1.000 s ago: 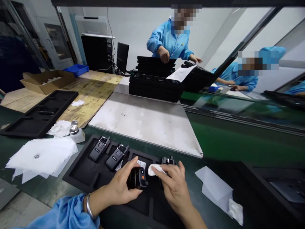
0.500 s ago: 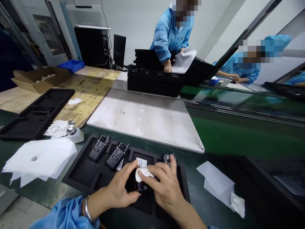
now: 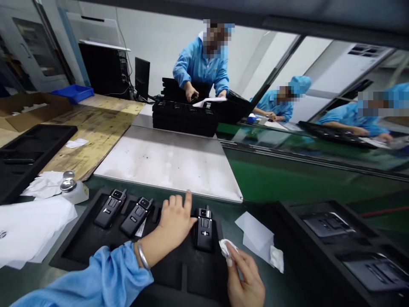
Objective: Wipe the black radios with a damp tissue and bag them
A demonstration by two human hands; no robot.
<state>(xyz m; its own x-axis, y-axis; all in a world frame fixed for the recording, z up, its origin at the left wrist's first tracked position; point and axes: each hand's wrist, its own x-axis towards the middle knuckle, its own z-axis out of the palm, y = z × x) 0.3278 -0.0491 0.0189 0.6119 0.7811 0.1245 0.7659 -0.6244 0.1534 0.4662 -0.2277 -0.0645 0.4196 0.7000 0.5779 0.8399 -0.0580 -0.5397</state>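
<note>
The left hand [image 3: 175,219], palm down, hangs over the far edge of a black rectangular foam tray [image 3: 78,243] on the dark green surface [image 3: 225,209]. Its thumb and index finger are spread well apart with nothing visible between them; whatever lies under the palm is hidden. The thumb tip is at the left side of a black handheld radio with a short antenna [image 3: 204,234], which lies near the tray's far right corner; whether they touch cannot be told.

The right hand [image 3: 246,275], at the tray's right edge, has its thumb and fingers closed on a folded white cloth [image 3: 226,246].

Another black radio of the same shape [image 3: 110,209] lies near the tray's far left corner, and a further matching black radio [image 3: 136,218] just to its right, both with antennas toward the far edge.

Beyond the tray's right edge are translucent white sheets [image 3: 254,232] and a crumpled white wipe [image 3: 276,258]. Past its far left corner stands a white bottle with a round metal top [image 3: 76,194].
</note>
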